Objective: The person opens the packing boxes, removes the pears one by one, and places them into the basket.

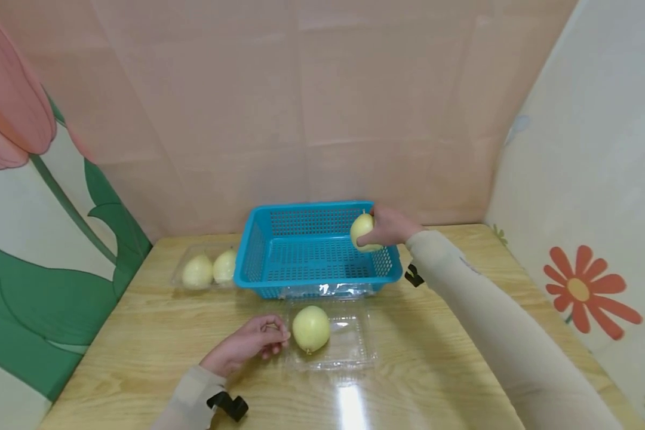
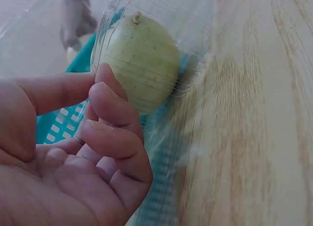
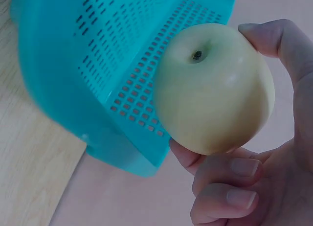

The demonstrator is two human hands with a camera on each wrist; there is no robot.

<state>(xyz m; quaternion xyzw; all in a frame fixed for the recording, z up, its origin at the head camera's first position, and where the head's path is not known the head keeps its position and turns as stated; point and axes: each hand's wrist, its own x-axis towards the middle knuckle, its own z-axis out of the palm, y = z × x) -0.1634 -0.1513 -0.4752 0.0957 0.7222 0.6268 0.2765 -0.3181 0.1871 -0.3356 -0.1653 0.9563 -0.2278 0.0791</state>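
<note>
A pale wood-grain table [image 1: 435, 370] with 3 items on it.
A blue perforated basket [image 1: 301, 257] stands toward the far edge, near the middle. A front plastic container [image 1: 349, 346], clear, lies just before it; a left plastic container [image 1: 178, 272], also clear, sits beside the basket.

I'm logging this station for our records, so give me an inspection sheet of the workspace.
Surface: wood-grain table, with a bright reflection in front of the near clear container.
Job's things: blue basket; one pear in the near clear container; two pears in a second container left of the basket.
Clutter: nothing seen.
Left hand: pinches the near clear container's rim.
Right hand: grips another pear at the basket's right end.
Cables: nothing seen.
Surroundings: peach backdrop; flower-printed sheets on both sides.
</note>
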